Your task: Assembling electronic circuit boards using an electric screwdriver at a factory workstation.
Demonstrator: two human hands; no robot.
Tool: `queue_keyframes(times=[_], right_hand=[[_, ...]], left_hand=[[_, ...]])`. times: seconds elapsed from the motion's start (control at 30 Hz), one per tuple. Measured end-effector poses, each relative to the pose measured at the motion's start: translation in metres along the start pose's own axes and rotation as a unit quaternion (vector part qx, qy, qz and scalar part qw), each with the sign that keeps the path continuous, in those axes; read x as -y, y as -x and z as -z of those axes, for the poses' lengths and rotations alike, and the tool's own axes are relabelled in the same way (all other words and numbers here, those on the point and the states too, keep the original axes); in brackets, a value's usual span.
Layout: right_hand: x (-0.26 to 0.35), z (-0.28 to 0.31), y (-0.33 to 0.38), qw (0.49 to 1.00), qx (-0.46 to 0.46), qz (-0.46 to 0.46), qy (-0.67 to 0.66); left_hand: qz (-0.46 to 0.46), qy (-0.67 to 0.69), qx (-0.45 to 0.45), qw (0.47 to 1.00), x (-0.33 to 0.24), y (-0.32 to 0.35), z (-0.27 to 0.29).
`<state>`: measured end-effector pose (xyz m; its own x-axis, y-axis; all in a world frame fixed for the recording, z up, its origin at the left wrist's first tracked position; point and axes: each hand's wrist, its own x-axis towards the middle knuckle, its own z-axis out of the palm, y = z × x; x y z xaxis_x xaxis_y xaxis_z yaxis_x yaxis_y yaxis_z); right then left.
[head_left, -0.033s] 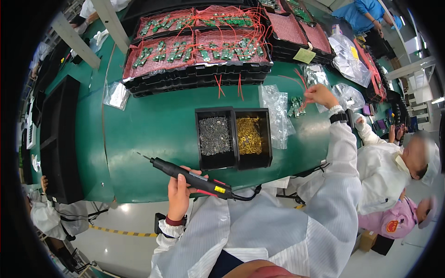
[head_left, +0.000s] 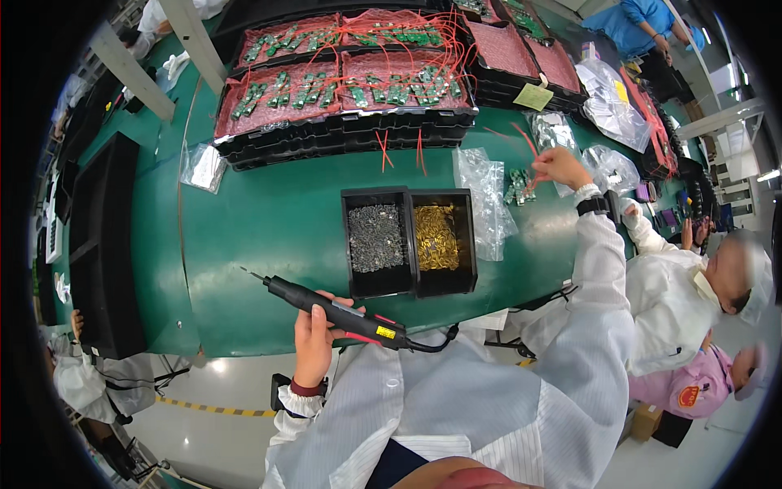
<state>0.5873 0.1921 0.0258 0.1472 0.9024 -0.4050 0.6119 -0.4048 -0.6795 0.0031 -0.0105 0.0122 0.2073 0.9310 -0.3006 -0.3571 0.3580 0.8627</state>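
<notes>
A black electric screwdriver (head_left: pixel 334 311) with red trim lies across my left hand (head_left: pixel 313 346), whose fingers are wrapped round it near the table's front edge. Its thin bit points to the left and its cable trails off right. Farther right, my right hand (head_left: pixel 562 169) pinches thin red wires (head_left: pixel 525 140) that stick up from its fingertips. Just below these fingertips sits a small cluster of green circuit boards (head_left: pixel 518 187), partly covered by the hand. Between my hands stand two black bins, one with silver screws (head_left: pixel 375 236), the other with brass-coloured parts (head_left: pixel 437 236).
Clear plastic bags (head_left: pixel 484 204) lie right of the bins. At the back, black crates (head_left: pixel 350 130) hold green boards and red wires on pink wrap. A long black tray (head_left: pixel 102 244) stands at left. A co-worker in white (head_left: pixel 672 301) sits close on the right.
The red wires above my right hand have swung slightly to the left. My left hand and the electric screwdriver stay in place.
</notes>
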Motion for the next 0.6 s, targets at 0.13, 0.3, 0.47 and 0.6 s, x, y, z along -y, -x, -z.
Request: queue_keyframes(times=[0.13, 0.3, 0.47, 0.6], right_hand=[[0.008, -0.016, -0.007, 0.997, 0.0, -0.022, 0.074], [0.012, -0.025, -0.018, 0.957, -0.097, 0.072, 0.263], [0.03, -0.036, -0.028, 0.945, -0.091, 0.055, 0.31], [0.027, -0.042, -0.03, 0.94, -0.05, 0.05, 0.333]], left_hand=[[0.007, 0.006, 0.007, 1.0, -0.001, -0.002, -0.001], [0.0, -0.004, 0.014, 1.0, 0.0, -0.004, -0.001], [0.02, 0.008, -0.012, 1.0, 0.003, -0.001, 0.001], [0.016, 0.012, -0.004, 1.0, 0.005, 0.004, 0.003]])
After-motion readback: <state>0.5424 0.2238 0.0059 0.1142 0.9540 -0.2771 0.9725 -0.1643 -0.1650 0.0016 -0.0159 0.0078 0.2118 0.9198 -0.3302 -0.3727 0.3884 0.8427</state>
